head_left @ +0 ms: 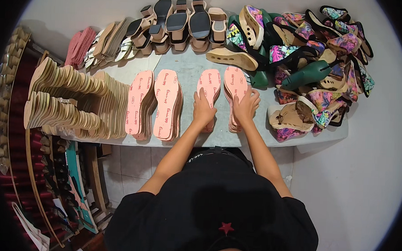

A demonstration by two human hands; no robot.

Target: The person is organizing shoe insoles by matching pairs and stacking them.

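Observation:
Two stacks of pink shoe insoles with red printing lie in front of me at the table's middle. My left hand (pixel 204 110) is closed around the lower part of the shorter insole stack (pixel 209 78), its fingers along the left edge. My right hand (pixel 245 107) straddles the taller insole stack (pixel 234 77), with the thumb on the near left side and the fingers bent over the right edge. To the left stand two more tall stacks of pink insoles, the left insole stack (pixel 140 96) and the right insole stack (pixel 166 97), which nothing touches.
Long rows of pale sole boards (pixel 112 103) fill the table's left end. Black-soled sandals (pixel 176 23) stand along the back wall. On the right are heaped colourful wedge shoes (pixel 332 97) and green shoe lasts (pixel 307 75). A shelf rack (pixel 79 183) stands below left.

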